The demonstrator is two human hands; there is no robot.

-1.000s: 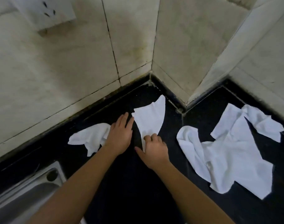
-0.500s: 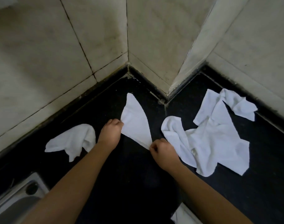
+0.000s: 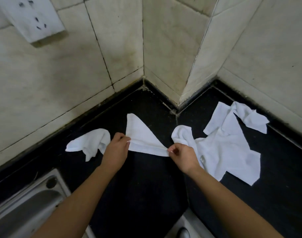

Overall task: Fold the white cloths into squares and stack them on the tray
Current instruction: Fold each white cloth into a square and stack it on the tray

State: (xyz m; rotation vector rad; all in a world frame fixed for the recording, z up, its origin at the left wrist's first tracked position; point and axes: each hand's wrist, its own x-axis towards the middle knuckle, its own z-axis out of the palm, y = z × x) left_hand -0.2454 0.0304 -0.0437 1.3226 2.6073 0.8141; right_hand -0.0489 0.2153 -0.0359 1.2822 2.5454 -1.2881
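Pale tiled walls (image 3: 61, 83) meet at a corner behind a black worktop (image 3: 146, 186). A loose heap of white cloths (image 3: 224, 148) sprawls on the right. A steel sink (image 3: 26, 203) sits at the lower left.

The white cloth (image 3: 141, 134) being handled lies mid-worktop. Its near hem is stretched left to right, dipping slightly toward the right, and its far tip points away at the left wall.

A crumpled cloth (image 3: 90, 143) lies just left. The left hand (image 3: 115, 152) pinches the hem's left end with curled fingers. The right hand (image 3: 184, 155) pinches the right end.
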